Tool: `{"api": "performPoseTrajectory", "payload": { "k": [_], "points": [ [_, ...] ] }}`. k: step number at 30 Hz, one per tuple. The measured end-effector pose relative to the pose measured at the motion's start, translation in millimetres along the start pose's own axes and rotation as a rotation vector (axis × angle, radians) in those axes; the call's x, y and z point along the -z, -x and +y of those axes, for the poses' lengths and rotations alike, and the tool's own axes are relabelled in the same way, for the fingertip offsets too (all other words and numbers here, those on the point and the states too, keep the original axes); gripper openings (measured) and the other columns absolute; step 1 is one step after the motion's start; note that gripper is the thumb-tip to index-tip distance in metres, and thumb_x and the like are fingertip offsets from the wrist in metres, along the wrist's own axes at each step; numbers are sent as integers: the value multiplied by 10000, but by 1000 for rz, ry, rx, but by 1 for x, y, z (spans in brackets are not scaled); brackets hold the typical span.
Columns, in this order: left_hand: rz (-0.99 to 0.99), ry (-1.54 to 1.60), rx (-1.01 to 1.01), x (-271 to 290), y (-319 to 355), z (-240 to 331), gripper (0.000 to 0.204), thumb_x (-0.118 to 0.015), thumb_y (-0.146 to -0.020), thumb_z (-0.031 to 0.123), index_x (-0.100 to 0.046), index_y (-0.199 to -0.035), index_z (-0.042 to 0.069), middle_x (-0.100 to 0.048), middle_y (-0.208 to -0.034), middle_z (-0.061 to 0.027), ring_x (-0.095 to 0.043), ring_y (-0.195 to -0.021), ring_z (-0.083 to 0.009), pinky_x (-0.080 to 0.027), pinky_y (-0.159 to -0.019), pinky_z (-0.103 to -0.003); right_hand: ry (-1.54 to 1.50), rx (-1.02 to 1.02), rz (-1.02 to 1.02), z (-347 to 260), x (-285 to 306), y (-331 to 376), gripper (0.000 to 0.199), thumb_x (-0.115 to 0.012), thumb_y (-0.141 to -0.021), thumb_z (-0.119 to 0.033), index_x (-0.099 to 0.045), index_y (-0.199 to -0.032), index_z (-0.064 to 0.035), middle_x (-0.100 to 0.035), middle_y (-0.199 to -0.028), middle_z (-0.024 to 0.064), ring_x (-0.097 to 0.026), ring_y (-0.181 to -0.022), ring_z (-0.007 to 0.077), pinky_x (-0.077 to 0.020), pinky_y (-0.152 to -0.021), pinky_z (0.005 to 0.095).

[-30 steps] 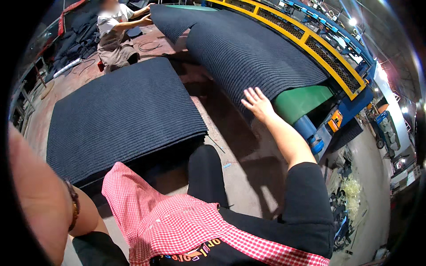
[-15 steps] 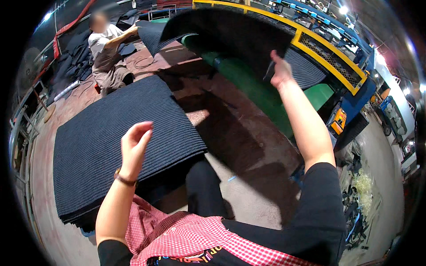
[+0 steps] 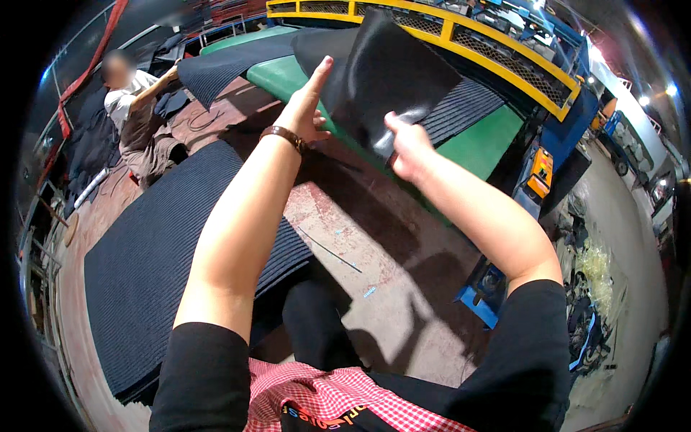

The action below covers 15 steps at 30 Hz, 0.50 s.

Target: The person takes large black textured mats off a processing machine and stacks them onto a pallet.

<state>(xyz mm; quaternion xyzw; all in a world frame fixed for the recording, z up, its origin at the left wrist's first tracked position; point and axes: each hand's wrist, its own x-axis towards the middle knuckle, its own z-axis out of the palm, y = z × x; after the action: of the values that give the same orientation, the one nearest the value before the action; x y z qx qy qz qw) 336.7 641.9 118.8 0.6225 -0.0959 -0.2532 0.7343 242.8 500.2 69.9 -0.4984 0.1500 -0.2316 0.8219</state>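
Observation:
A large black rubber mat [image 3: 392, 72], smooth underneath and ribbed on top, is lifted and curled in front of me. Its near right edge is pinched in my right hand [image 3: 410, 150], thumb on top. My left hand [image 3: 306, 115] is raised close to the sheet's lower edge, fingers and thumb apart, gripping nothing. At the far left a crouching person [image 3: 140, 119] holds the other end of the mat. A thick stack of black ribbed mats [image 3: 162, 230] lies below, to the left, partly behind my left forearm.
Behind the raised mat is a green machine bed [image 3: 493, 140] bearing another ribbed sheet [image 3: 464, 111]. A yellow guard rail [image 3: 446, 30] runs above it. An orange control box [image 3: 540, 173] sits at its right end. Scrap strips [image 3: 586, 324] litter the floor at right.
My right hand has come down and left with the mat edge, folding the sheet over. My left hand has risen from above the stack towards the mat. The view has shifted right.

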Motion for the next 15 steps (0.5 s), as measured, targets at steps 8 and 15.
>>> {"api": "performPoseTrajectory", "payload": {
  "k": [8, 15],
  "points": [
    [-153, -601, -572, -15, 0, 18, 1010, -611, -577, 646, -319, -1232, -65, -403, -1195, -261, -406, -1115, -325, -332, -903, -422, 871, 480, -166, 28, -23, 53, 318, -503, -817, -291, -586, -849, 14, -595, -821, 214, -571, -795, 354, -428, -699, 390],
    [-235, -1335, -536, -37, 54, 9, 1036, -662, -505, 633, -373, -1194, -85, -409, -1180, -304, -443, -1091, -343, -362, -911, -368, 1346, 799, -314, 60, -52, 75, 330, -429, -845, -292, -554, -791, 8, -592, -767, 177, -570, -812, 279, -433, -735, 364]
  ]
}}
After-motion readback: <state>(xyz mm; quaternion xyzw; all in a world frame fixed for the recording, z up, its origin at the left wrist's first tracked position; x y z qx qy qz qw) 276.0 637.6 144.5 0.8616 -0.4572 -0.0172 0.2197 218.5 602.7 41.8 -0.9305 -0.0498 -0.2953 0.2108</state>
